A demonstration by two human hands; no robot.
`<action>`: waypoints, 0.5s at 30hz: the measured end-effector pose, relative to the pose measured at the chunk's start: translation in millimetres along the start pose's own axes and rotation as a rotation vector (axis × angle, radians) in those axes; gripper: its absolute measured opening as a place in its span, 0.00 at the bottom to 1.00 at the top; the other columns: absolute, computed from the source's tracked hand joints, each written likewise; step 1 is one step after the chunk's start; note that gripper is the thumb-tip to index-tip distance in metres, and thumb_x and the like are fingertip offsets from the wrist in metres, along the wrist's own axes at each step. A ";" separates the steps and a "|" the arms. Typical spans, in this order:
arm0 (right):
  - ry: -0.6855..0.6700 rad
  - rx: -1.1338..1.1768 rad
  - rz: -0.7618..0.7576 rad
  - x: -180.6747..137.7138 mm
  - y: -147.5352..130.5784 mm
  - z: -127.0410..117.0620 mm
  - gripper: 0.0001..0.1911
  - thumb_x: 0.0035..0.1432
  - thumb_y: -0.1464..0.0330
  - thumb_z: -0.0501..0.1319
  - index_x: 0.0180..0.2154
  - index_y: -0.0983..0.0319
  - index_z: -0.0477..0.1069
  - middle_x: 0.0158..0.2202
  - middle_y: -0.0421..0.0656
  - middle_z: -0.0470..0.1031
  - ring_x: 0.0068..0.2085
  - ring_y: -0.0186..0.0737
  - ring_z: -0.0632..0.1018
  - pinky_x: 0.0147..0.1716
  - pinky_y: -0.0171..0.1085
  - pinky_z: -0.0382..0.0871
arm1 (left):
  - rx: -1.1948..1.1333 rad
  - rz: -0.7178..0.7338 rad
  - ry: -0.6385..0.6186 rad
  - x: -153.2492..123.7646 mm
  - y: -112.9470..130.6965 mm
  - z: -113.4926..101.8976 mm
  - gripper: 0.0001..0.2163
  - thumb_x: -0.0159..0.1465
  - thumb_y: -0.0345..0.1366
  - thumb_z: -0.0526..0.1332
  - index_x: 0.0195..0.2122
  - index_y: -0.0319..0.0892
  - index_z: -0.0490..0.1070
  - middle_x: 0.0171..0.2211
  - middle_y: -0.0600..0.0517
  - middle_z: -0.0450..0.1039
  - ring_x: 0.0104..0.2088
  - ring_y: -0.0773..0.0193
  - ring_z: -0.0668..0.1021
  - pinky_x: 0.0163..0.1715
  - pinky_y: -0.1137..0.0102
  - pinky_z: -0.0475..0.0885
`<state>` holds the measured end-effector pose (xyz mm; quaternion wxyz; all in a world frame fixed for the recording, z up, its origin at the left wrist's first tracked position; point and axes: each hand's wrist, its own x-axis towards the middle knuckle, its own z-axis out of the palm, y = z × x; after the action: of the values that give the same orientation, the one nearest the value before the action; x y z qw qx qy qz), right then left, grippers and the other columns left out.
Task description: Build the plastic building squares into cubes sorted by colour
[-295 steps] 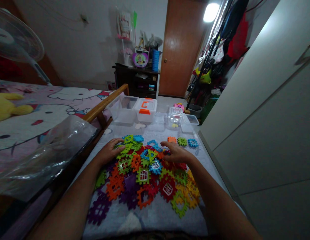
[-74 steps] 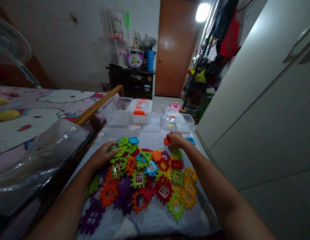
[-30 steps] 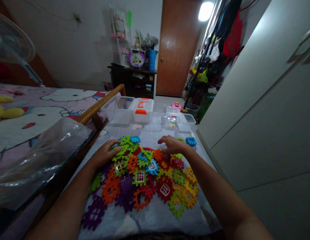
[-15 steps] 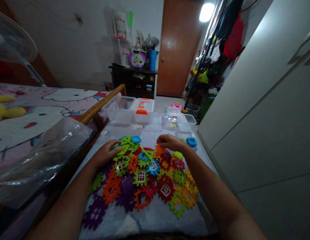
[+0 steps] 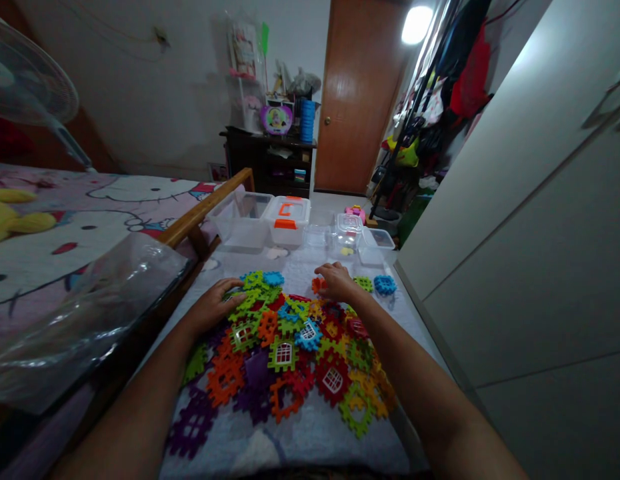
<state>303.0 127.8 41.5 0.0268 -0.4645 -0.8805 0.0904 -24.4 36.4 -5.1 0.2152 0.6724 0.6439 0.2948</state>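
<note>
A heap of colourful notched plastic building pieces lies before me, among them a dark red piece with a white window [image 5: 333,379], a blue piece [image 5: 309,335] and a purple piece [image 5: 193,423]. My left hand [image 5: 219,305] rests with fingers apart against green pieces [image 5: 257,293] at the heap's left edge. Just behind the heap, my right hand [image 5: 337,281] is over an orange piece [image 5: 319,285], its fingers stretched out and partly covering it. Right of that hand lie a green piece [image 5: 363,284] and a blue piece stack [image 5: 385,285].
Clear plastic boxes stand in a row at the back, including a large bin [image 5: 243,230], a box with orange latches [image 5: 287,223] and a small open box [image 5: 375,247]. A wooden bed rail [image 5: 205,210] runs along the left; a white cabinet [image 5: 530,267] borders the right.
My right hand has moved away from me with the orange piece, from above the heap to the cloth behind it, and its fingers have straightened. The left hand keeps its place.
</note>
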 end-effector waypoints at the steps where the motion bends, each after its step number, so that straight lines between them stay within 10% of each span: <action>1: -0.032 -0.045 -0.013 0.5 -0.7 0.3 0.26 0.50 0.67 0.65 0.52 0.61 0.71 0.53 0.50 0.74 0.52 0.53 0.70 0.48 0.43 0.63 | 0.001 0.002 0.002 0.0 -0.1 0.0 0.30 0.56 0.62 0.56 0.48 0.42 0.73 0.51 0.46 0.73 0.53 0.50 0.74 0.57 0.60 0.66; 15: 0.087 0.004 0.108 -11.5 49.5 -38.8 0.29 0.53 0.68 0.64 0.57 0.64 0.67 0.54 0.51 0.73 0.53 0.49 0.71 0.51 0.40 0.63 | 0.009 0.001 0.015 0.8 -2.0 0.4 0.30 0.56 0.61 0.56 0.48 0.42 0.73 0.51 0.46 0.73 0.53 0.50 0.74 0.58 0.59 0.66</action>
<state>354.9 150.8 70.9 0.0612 -0.5149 -0.8520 0.0731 -25.6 37.4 -6.7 0.2073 0.6713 0.6466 0.2971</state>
